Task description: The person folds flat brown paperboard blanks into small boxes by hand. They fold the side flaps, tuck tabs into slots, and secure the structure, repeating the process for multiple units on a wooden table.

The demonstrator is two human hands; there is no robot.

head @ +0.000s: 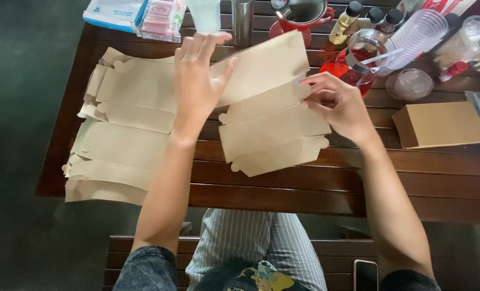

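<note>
A flat, unfolded brown cardboard box blank (pixel 272 124) is held above the dark wooden slatted table (pixel 358 183). My left hand (pixel 199 81) grips its upper left part, thumb over the front face. My right hand (pixel 339 105) pinches the blank's right edge near a fold. To the left lies a stack of several more flat box blanks (pixel 124 134), partly hanging over the table's left edge. A folded-up brown cardboard box (pixel 442 125) rests on the table at the right.
Along the far edge stand a steel tumbler (pixel 242 20), a red pot (pixel 302 15), small bottles (pixel 345 21), a glass jug with red liquid (pixel 358 56), stacked clear plastic cups (pixel 418 35) and packets (pixel 135 13). A phone (pixel 365 275) lies on the bench beside my leg.
</note>
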